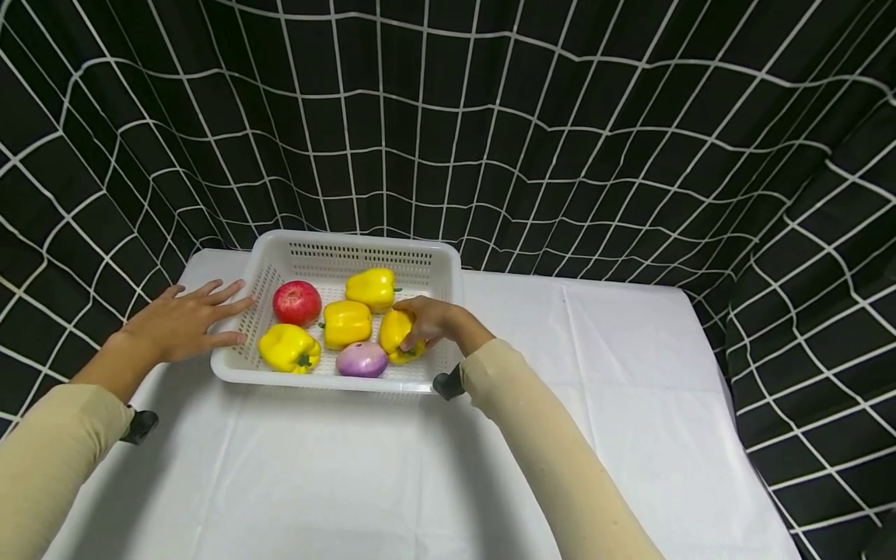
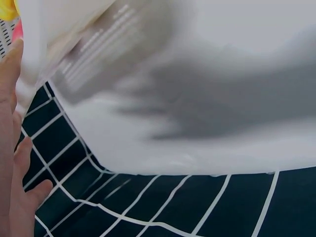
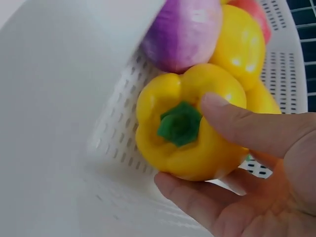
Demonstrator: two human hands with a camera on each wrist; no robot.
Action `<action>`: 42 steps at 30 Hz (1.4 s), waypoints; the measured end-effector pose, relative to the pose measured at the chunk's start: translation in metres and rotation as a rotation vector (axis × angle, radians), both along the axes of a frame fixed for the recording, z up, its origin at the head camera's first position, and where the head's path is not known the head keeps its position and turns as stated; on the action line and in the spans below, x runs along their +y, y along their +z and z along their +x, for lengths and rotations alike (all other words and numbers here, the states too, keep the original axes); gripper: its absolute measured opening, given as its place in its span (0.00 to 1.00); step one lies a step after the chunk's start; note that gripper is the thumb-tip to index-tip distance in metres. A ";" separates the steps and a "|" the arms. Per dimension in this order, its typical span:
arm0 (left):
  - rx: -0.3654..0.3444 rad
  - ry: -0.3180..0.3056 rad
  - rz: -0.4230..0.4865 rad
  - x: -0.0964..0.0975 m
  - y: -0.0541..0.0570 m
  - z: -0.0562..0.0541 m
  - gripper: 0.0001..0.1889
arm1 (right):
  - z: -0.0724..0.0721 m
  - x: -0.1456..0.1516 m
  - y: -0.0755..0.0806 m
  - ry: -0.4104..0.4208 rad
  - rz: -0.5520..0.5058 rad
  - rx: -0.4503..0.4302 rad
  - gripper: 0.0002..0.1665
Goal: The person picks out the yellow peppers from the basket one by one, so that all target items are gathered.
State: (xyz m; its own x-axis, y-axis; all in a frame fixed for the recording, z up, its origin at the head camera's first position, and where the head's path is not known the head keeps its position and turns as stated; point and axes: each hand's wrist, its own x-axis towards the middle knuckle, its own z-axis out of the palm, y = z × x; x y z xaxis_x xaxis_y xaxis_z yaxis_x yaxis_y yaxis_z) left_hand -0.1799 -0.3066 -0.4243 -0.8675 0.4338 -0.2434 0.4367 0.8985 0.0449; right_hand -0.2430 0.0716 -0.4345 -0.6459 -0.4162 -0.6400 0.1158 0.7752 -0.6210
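My right hand [image 1: 435, 320] grips a yellow bell pepper [image 3: 190, 123] at the right end of a white plastic basket [image 1: 336, 381]; its green stem faces the right wrist camera, thumb on top and fingers underneath. Spread wide, my left hand [image 1: 183, 320] touches the basket's left rim with its fingertips. Inside the basket lie a red pomegranate [image 1: 297, 302], a purple onion [image 1: 362, 359], and more yellow bell peppers: one at the back [image 1: 371, 288], one in the middle [image 1: 347, 324] and one at the front left [image 1: 289, 348].
The basket stands near the back of a table covered in white cloth [image 1: 630, 373]. A black curtain with a white grid [image 1: 490, 117] hangs close behind and along both sides. Dark bands with small devices [image 1: 449, 383] sit at both wrists.
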 end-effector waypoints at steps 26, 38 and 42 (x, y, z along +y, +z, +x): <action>0.008 -0.018 -0.021 -0.001 0.002 -0.002 0.38 | -0.024 0.050 0.077 0.042 -0.030 0.340 0.49; 0.004 -0.018 -0.015 0.000 0.002 0.000 0.38 | -0.032 0.119 0.083 -0.003 -0.032 0.502 0.49; 0.006 -0.018 -0.017 -0.001 0.002 0.001 0.38 | -0.034 0.141 0.080 -0.048 -0.018 0.511 0.48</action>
